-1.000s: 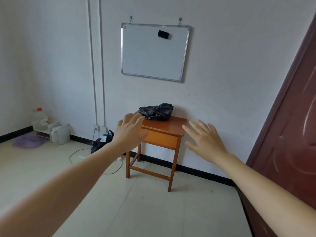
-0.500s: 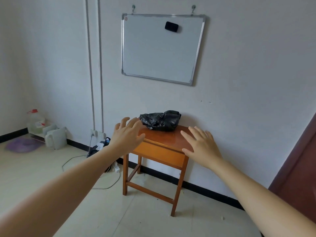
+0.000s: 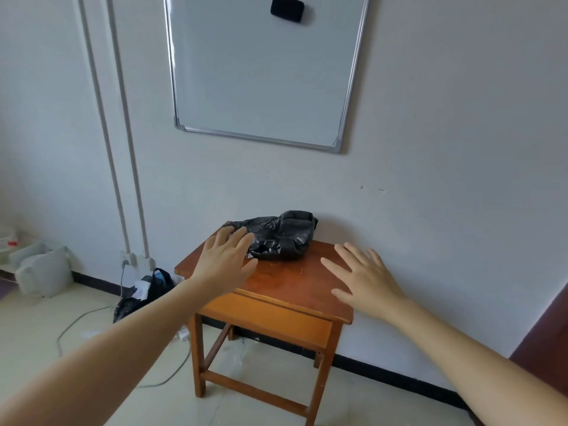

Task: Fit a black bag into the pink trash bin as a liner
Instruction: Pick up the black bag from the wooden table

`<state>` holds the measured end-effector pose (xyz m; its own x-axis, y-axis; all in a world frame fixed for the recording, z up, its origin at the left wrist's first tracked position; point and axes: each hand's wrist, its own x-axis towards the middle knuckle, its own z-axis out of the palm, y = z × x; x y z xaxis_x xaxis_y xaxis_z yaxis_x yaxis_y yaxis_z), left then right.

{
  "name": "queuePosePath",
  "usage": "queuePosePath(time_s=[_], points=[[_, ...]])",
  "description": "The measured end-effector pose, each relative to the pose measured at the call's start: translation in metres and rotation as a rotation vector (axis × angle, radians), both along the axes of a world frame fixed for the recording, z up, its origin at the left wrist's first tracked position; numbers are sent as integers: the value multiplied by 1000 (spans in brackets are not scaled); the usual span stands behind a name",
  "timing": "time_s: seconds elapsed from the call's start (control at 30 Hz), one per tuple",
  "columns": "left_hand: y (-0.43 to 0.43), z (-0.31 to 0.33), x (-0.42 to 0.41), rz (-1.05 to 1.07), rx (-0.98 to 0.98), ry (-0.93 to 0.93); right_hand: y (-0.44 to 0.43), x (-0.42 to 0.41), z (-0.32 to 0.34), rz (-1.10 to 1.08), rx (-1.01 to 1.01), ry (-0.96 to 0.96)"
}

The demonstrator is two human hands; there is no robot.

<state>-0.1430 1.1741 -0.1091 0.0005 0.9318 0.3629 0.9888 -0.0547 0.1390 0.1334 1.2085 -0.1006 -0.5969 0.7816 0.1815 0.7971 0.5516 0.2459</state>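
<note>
A crumpled black bag (image 3: 282,236) lies at the back of a small wooden table (image 3: 285,287) against the wall. My left hand (image 3: 226,258) is stretched out with fingers apart, its fingertips overlapping the bag's left end. Whether they touch the bag is unclear. My right hand (image 3: 364,278) hovers open over the table's right side, to the right of the bag and apart from it. Neither hand holds anything. No pink trash bin is in view.
A whiteboard (image 3: 264,69) with a black eraser hangs above the table. A filled black bag (image 3: 144,290), a wall socket and a cable sit on the floor at left, beside white containers (image 3: 43,270). A dark red door (image 3: 544,333) edges the right.
I have come closer to the table, which now looms larger. Both hands have reached forward over the tabletop, the left one arriving at the black bag's left end.
</note>
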Motion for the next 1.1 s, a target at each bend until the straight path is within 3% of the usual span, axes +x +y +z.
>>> queuePosePath(time_s=[0.37,0.57,0.73,0.87,1.03,1.1], points=[[177,-12,-36,160,-8,-85,218,-48,-7,118,-28,83],[240,-55,-69,231,-122,-120,293,-98,-61,203,-167,23],[313,-90,-91,210,-178,-269,341,-138,-100,207,-302,88],[370,-111,-101,166,-214,-361,376,-165,-125,260,-306,-31],[439,-133,-103,44,-259,-223,427,-184,-129,212,-241,-93],[455,-144,-96,1,-385,-165,443,-182,-132,181,-248,-127]])
